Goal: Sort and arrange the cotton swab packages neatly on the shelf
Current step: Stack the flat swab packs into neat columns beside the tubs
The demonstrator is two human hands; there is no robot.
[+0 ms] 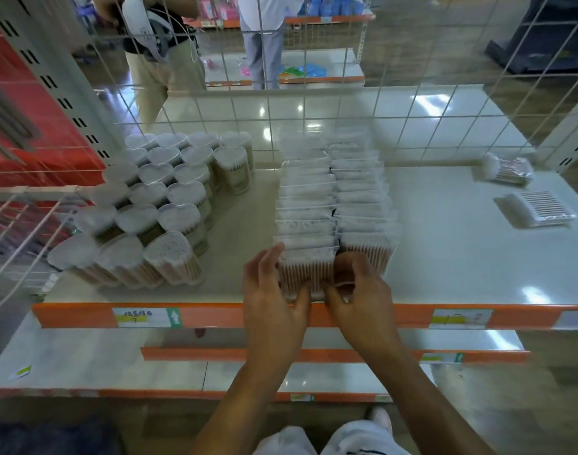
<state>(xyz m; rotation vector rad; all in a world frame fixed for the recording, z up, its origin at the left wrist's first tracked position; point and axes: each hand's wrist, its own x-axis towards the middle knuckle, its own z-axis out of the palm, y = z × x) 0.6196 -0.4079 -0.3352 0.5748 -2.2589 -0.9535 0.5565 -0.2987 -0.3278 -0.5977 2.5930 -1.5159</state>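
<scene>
Two rows of flat clear cotton swab packages (333, 198) stand upright in the middle of the white shelf (445, 257). The frontmost package (305, 272) of the left row shows wooden sticks. My left hand (274, 290) grips its left side, thumb along the top edge. My right hand (358, 287) holds its right side, fingers curled at its lower corner. Two loose flat packages lie at the right: a striped package (537, 210) and a second package (507, 170) near the back.
Heart-shaped tubs of swabs (156, 205) fill the shelf's left part in several rows. A wire grid (314, 103) backs the shelf; two people stand beyond it. An orange price rail (215, 315) runs along the front edge, with lower shelves below.
</scene>
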